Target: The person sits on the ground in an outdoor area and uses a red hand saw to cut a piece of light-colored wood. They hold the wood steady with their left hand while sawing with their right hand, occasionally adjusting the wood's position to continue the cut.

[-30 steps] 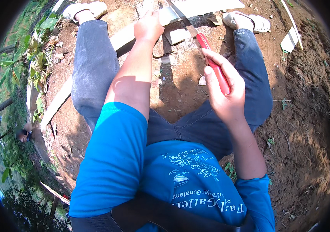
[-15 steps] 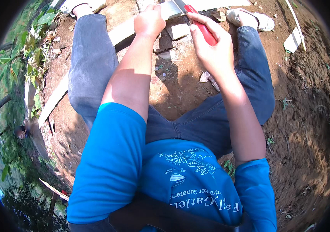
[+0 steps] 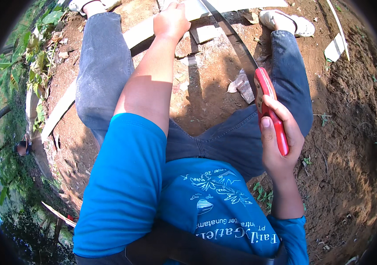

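Note:
My right hand [image 3: 285,128] is wrapped round the red handle of a handsaw [image 3: 271,95], above my right thigh. Its long, slightly curved dark blade slants up and left, with the far end over a pale wooden plank [image 3: 140,35] at the top of the view. Closed on that plank, between my feet, is my left hand [image 3: 170,22]; its fingertips are partly hidden. The plank lies across the ground ahead of me, and the frame's upper edge cuts off part of it.
Pale offcuts [image 3: 207,33] and a dry, crumpled scrap [image 3: 242,86] lie on the brown soil between my legs. A white flat piece [image 3: 335,47] and a thin strip lie at the right. Green plants [image 3: 43,57] border the left, where another person [image 3: 22,148] shows far off.
My right hand has drawn the saw back toward me and to the right, baring much more of its blade. My left hand has stayed nearly in place on the plank.

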Demonstrator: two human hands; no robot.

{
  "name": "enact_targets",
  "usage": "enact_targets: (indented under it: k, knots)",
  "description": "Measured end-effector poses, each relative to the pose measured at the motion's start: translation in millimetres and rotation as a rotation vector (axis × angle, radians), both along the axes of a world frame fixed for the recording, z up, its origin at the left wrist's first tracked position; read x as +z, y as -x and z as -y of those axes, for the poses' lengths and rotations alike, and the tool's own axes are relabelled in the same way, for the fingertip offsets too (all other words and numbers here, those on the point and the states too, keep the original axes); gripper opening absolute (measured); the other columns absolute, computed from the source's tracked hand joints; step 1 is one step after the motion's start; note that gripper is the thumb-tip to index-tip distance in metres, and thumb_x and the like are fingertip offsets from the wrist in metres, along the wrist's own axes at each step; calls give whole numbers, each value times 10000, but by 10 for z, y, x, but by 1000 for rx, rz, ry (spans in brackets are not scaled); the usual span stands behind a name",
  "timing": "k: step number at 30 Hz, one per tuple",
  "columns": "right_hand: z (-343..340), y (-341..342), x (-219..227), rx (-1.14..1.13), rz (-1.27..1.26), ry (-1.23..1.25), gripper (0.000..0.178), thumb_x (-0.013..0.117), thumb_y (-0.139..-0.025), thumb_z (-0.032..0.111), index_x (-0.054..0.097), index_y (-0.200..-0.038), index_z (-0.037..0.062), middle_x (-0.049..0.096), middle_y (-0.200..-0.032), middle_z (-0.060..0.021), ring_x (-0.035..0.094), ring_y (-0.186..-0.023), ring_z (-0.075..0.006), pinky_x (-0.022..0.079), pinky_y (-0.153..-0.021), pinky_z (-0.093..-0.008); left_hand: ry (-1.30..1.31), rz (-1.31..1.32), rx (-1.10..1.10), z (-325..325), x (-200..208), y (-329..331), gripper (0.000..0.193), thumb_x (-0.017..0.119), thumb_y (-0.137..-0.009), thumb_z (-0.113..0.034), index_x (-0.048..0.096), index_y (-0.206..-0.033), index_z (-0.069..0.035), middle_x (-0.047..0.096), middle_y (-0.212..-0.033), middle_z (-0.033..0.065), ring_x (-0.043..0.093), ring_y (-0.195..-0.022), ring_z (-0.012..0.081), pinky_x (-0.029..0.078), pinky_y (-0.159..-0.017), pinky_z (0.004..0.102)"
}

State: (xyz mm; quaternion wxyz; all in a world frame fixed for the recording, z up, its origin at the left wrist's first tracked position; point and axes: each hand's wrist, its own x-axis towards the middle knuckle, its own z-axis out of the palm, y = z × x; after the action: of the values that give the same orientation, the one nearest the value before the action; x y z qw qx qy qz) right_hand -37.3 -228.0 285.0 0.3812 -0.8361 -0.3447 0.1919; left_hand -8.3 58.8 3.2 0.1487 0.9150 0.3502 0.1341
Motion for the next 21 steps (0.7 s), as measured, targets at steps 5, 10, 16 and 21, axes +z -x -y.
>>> enact_targets:
  k: [5, 10, 16, 21]
  knots:
    - [-817, -517, -849, 14, 6, -192, 310, 622, -921, 18, 687, -1224, 15, 733, -1147, -132, 685, -1077, -174, 506, -964, -298, 5, -3, -34, 22, 20, -92, 510, 773, -779, -300, 652, -1256, -165, 673, -1208, 45, 716, -1022, 259, 581, -872, 408]
    - [-1133, -668, -1124, -20, -10, -290, 323, 626, -908, 74, 690, -1220, 19, 738, -1155, -145, 696, -1108, -223, 501, -994, -318, 7, -34, -32, -6, 36, -63, 516, 773, -780, -305, 650, -1261, -166, 672, -1212, 44, 715, -1024, 259, 582, -873, 407]
    - [-197, -206, -412, -6, -73, -82, 319, 599, -943, -19, 657, -1257, -28, 707, -1202, -158, 659, -1128, -183, 476, -1005, -305, -2, -84, 0, -12, 91, 42, 494, 767, -783, -302, 662, -1249, -173, 674, -1210, 37, 720, -1009, 266, 585, -863, 408]
    - [-135, -121, -193, -48, -130, -101, 315, 592, -939, -20, 655, -1246, -52, 707, -1198, -168, 654, -1146, -193, 467, -1023, -315, -34, 1, 10, -16, 30, 2, 482, 754, -782, -273, 663, -1246, -176, 676, -1208, 34, 722, -1000, 268, 587, -857, 410]
